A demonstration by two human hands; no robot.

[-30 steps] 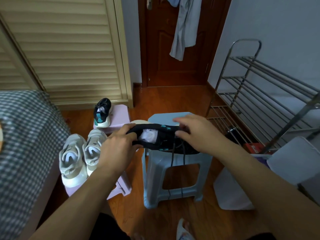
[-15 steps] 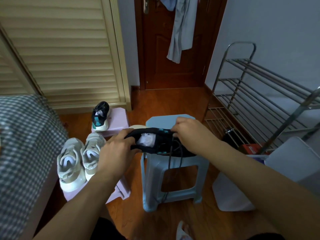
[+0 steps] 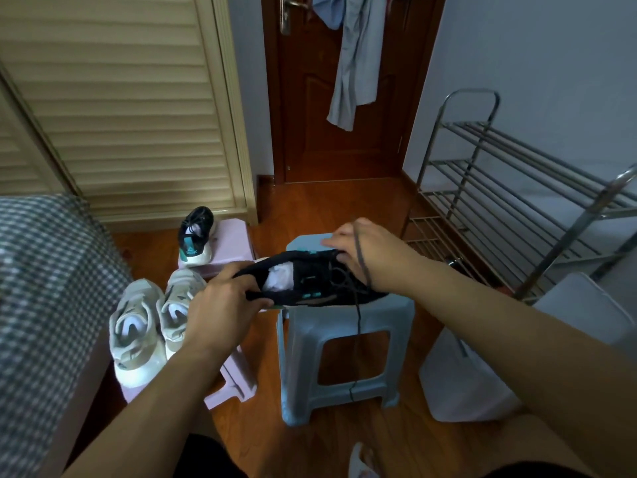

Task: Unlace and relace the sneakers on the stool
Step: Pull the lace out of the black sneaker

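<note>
A black sneaker (image 3: 306, 276) with teal trim and white paper stuffed inside lies sideways over the pale blue stool (image 3: 344, 339). My left hand (image 3: 220, 305) grips its heel end. Over the toe end, my right hand (image 3: 365, 251) pinches the dark lace (image 3: 360, 260) and draws it up across the back of the hand. The lace's other end hangs down in front of the stool. The matching black sneaker (image 3: 196, 234) stands on a pink stool (image 3: 234, 236) at the back left.
A pair of white sneakers (image 3: 151, 322) rests on a second pink stool (image 3: 234, 381) at the left. A checked bed cover (image 3: 44, 288) fills the left edge. A metal shoe rack (image 3: 517, 201) stands at the right, with a white bin (image 3: 465, 381) below it.
My right hand has risen from the shoe's eyelets, pulling a length of lace up with it. The left hand keeps its grip on the heel.
</note>
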